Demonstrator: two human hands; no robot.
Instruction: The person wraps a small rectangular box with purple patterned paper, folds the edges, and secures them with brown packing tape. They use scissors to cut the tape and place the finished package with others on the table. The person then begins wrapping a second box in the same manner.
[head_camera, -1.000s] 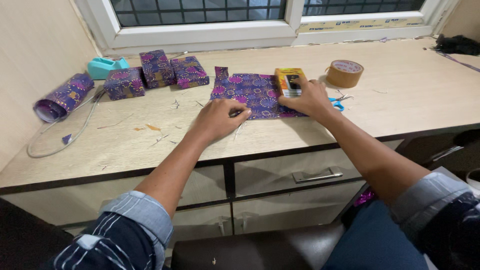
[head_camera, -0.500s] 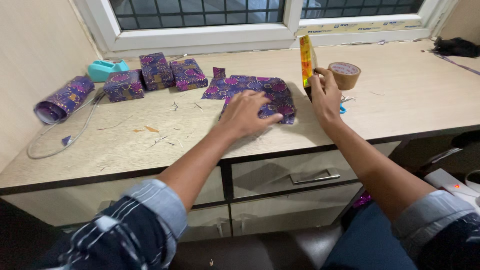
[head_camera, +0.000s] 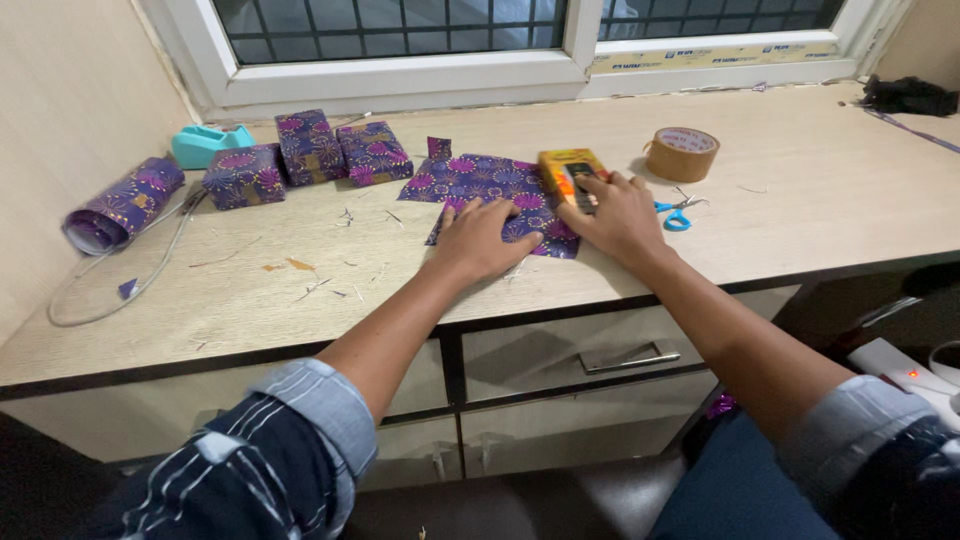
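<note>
The small yellow box (head_camera: 568, 176) is lying flat on the right edge of the purple wrapping sheet (head_camera: 490, 190), long axis running away from the person. The right hand (head_camera: 615, 215) is pressing on it, fingers spread; the left hand (head_camera: 485, 238), just beside, is flattening the sheet, palm down.

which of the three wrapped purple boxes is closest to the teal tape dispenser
The leftmost wrapped box, lying just right of and in front of the teal tape dispenser. The middle box and the right box sit further along the row towards the window's centre.
</note>
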